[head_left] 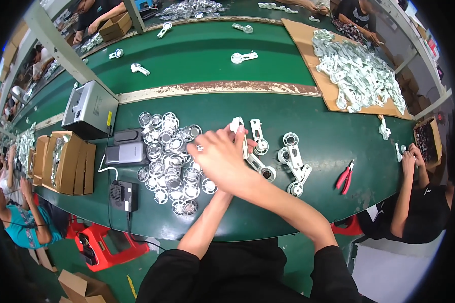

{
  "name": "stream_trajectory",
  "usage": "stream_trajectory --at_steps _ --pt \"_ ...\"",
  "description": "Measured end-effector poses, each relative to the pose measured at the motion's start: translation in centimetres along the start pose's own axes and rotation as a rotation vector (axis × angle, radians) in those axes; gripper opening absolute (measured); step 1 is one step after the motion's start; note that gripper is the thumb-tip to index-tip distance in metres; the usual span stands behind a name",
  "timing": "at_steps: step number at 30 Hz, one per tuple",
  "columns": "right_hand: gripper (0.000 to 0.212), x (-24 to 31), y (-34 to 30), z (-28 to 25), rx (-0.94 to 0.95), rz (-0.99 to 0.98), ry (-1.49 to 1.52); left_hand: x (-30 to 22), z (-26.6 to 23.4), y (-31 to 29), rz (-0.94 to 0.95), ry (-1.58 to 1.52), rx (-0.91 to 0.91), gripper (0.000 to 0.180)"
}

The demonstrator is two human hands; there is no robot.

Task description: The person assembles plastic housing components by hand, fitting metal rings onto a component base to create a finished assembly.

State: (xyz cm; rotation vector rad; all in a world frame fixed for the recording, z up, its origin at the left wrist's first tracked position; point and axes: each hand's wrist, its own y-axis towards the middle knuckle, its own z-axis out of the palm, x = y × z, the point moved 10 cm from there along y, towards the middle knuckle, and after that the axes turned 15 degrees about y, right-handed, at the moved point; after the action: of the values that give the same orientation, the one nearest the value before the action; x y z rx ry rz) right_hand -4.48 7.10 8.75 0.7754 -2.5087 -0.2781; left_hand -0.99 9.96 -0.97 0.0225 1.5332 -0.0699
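My forearms cross, with the right one on top. My right hand (215, 155) reaches left over a pile of clear round plastic discs (173, 166); its fingers are bent together at the pile's right edge, and a small shiny bit shows at them. Partly hidden beneath it, my left hand (240, 137) is closed around a white plastic arm-shaped part (236, 122), held tilted. Just right of it lie another white part with a ring end (258, 136) and a white part with a dark-centred ring (266, 172). Farther right are several joined white parts (294, 160).
Red-handled pliers (345, 180) lie at right. Left stand a grey device (129, 152), a black box (123, 196), a metal machine (90, 110) and cardboard bins (68, 164). Beyond a ledge, a green belt (187, 65) carries white parts; cardboard (308, 60) bears a heap. Co-workers sit around.
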Motion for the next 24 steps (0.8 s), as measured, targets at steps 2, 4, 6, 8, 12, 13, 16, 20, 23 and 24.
stream_trajectory --at_steps 2,4,6,8,12,13,16,20,23,24 --pt "0.015 0.1 1.2 3.1 0.177 0.014 -0.036 0.5 0.1 0.1 -0.125 -0.15 -0.09 0.026" --pt "0.013 0.6 1.7 4.4 0.164 -0.026 0.011 1.4 -0.7 0.5 -0.138 -0.28 -0.126 0.027" --pt "0.013 0.2 2.1 4.6 0.222 0.064 0.152 1.4 -0.6 0.7 -0.15 -0.362 -0.117 0.027" --pt "0.014 -0.3 1.9 4.0 0.259 0.138 0.188 1.1 -0.5 0.8 -0.146 -0.349 -0.106 0.026" --pt "0.018 -2.2 1.1 -3.9 -0.25 0.041 0.461 2.5 0.5 0.7 -0.169 -0.662 -0.056 0.026" --pt "0.018 -2.6 0.7 -7.0 -0.385 -0.008 0.669 3.1 1.0 0.5 -0.215 -1.155 -0.026 0.027" --pt "0.018 -9.2 -2.6 -10.5 -0.51 0.383 1.077 -0.2 -0.3 0.5 -0.014 -0.357 -0.012 0.04" --pt "0.023 -14.9 -6.3 -10.2 -0.561 0.415 1.314 -2.5 1.3 -0.4 0.009 -0.349 0.057 0.043" --pt "0.023 -16.3 -8.0 -8.4 -0.581 0.448 1.449 -2.4 3.4 -0.6 -0.079 -0.613 0.304 0.041" --pt "0.023 -16.4 -8.3 -8.0 -0.589 0.444 1.47 -2.2 3.6 -0.5 -0.075 -0.615 0.314 0.046"
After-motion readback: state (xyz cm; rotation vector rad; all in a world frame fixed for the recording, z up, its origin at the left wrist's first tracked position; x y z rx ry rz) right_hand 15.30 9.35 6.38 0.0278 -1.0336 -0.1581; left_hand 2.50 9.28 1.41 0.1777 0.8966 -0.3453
